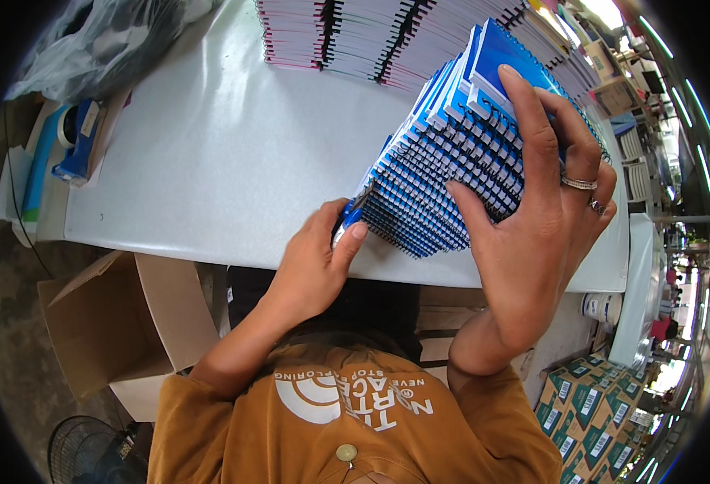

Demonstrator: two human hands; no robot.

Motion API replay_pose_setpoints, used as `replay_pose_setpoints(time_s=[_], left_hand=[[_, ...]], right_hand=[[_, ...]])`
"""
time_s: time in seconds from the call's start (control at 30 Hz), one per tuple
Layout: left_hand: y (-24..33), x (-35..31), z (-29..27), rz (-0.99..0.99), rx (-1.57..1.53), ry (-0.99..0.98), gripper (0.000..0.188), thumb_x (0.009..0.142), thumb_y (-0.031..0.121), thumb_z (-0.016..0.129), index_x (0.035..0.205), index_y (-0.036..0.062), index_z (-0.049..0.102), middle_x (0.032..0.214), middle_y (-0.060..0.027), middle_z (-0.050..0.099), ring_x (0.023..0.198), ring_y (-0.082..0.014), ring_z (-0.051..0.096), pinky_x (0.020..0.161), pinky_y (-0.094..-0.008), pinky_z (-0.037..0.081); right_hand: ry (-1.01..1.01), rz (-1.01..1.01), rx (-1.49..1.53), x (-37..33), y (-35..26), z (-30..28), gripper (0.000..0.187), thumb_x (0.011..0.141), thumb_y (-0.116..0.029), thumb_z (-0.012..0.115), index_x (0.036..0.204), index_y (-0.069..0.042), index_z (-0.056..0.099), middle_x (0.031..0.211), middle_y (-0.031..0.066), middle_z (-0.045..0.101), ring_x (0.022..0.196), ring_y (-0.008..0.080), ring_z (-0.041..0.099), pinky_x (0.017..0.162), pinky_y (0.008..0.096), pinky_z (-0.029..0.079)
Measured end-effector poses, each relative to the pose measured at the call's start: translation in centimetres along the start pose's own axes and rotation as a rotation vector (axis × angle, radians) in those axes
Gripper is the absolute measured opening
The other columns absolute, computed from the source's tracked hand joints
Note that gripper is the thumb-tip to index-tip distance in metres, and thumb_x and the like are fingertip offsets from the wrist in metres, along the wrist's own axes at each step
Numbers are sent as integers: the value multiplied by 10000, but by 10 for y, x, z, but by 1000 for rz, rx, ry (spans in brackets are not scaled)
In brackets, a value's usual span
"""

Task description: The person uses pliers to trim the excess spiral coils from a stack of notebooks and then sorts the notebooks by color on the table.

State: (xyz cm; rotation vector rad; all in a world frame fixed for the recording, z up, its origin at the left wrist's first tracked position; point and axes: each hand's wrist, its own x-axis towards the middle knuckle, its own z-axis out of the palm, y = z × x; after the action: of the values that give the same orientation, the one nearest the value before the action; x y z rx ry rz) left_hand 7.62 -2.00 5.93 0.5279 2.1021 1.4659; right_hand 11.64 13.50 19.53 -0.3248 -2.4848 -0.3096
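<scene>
A tall stack of blue-covered spiral notebooks (423, 181) stands on the table, its black wire coils and white page edges turned toward me. In my left hand (306, 258) is a pair of blue-handled pliers (350, 216), held closed in the fingers. The dark jaws reach the coil ends at the left side of the stack. My right hand (536, 194) grips the upper notebooks, thumb against the coils and index finger along the top cover. Its remaining fingers curl by the right side and are partly hidden.
Rows of bound books (355, 36) line the back of the pale table (202, 153). A blue tape dispenser (81, 145) sits at the left, below a clear plastic bag (105, 48). Under the table's edge are an open cardboard box (121, 323), a fan (89, 452) and green-brown cartons (593, 411).
</scene>
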Motion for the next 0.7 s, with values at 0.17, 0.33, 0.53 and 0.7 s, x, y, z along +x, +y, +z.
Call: replay_pose_setpoints(time_s=[0.17,0.33,0.53,0.7], left_hand=[[-16,-1,-5,-282,-1140,-496,607,947,534,296,1283,44,421,985,-98,592,964,-228,586,809,-389,468],[-20,-1,-5,-158,-591,-307,594,942,521,338,1276,37,422,978,-112,598,953,-235,586,814,-403,463],[-26,1,5,-157,-776,-308,583,949,510,333,1274,35,420,989,-101,588,957,-227,586,843,-401,460],[-31,6,-1,-273,-1250,-580,567,967,491,275,1268,33,423,952,-105,570,854,-209,583,790,-379,487]], right_hand=[[9,-10,2,0,1,1,928,447,-145,843,1287,-325,495,1219,-86,507,1053,164,475,928,366,322],[6,-6,-8,0,-1,0,930,448,-138,841,1290,-325,492,1219,-84,507,1067,161,477,945,360,322],[4,0,-9,0,0,0,941,447,-134,844,1294,-334,485,1229,-92,496,1078,160,476,968,358,326],[5,0,-30,0,1,-1,951,443,-150,849,1301,-331,479,1228,-95,502,1104,140,473,984,354,320]])
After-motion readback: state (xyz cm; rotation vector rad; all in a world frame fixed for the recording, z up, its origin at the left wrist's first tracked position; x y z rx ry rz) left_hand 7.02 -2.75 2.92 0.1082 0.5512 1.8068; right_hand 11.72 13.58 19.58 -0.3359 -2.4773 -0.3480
